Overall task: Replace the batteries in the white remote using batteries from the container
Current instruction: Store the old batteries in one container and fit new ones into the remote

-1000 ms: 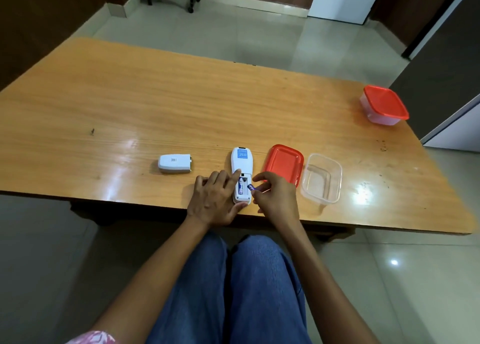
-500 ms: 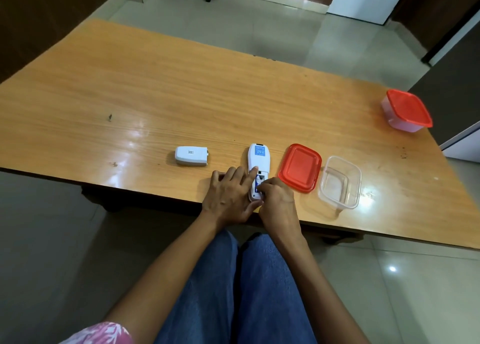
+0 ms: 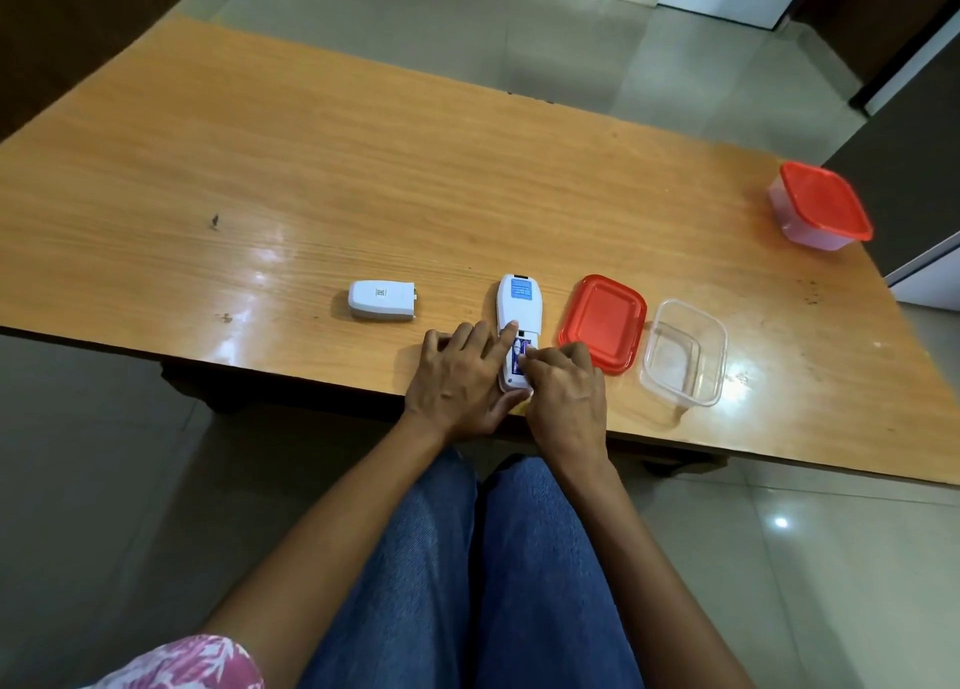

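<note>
Near the front tabletop edge the remote lies face down, compartment open, batteries seemingly seated; left hand lies spread, bracing it, right hand fingertips pressed together on a battery; container looks empty, cover not yet refitted.

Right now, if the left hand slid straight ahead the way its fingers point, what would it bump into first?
Its fingers point up and right, so the left hand would likely push into the white remote, which its fingertip already touches.
</note>
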